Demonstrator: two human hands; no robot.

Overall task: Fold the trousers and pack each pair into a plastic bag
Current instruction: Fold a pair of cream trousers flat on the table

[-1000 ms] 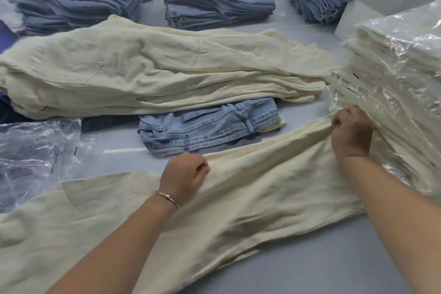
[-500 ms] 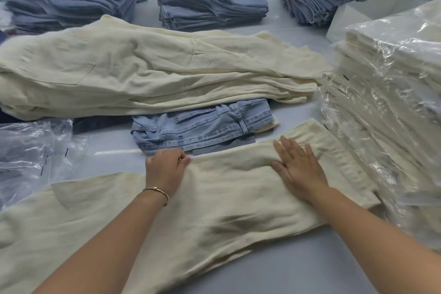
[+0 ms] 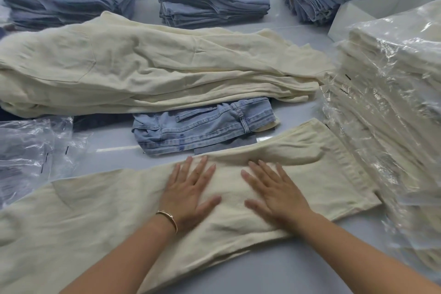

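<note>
Smoothing, by the look of it, ahead of a fold: pressing the left hand [image 3: 188, 188] and the right hand [image 3: 274, 191] palm-down and side by side on the cream trousers [image 3: 107, 217], fingers straight and spread, gripping nothing, a thin bracelet [image 3: 168, 218] circling the left wrist. Working on a pair lying lengthwise across the pale grey table [image 3: 286, 270], running from 8 o'clock, where it leaves the frame, up to a banded end at 3 o'clock, just beside the stack of bagged pairs [image 3: 393, 102]. Not yet folding and not yet bagging, so sitting early in this pair's cycle. Calling next, probably, for lifting one end and laying it over the middle with edges matched, pressing the crease down, then reaching to 9 o'clock for one of the loose clear bags [image 3: 31, 150]. Handling soft, matt, coarsely woven cloth, limp enough to be rucking into shallow ridges around the palms and likely to slide out of line unless pinned while folding. Contrasting with thin glossy film at 3 and 9 o'clock, crinkling and catching the light, likely to cling and collapse at the mouth. Facing, at 12 o'clock, a slumped heap of unfolded cream trousers [image 3: 155, 67], resting partly on folded pale jeans [image 3: 202, 129] with stiff stitched seams and a belt loop; beyond that, squared stacks of blue denim [image 3: 207, 0].
</note>
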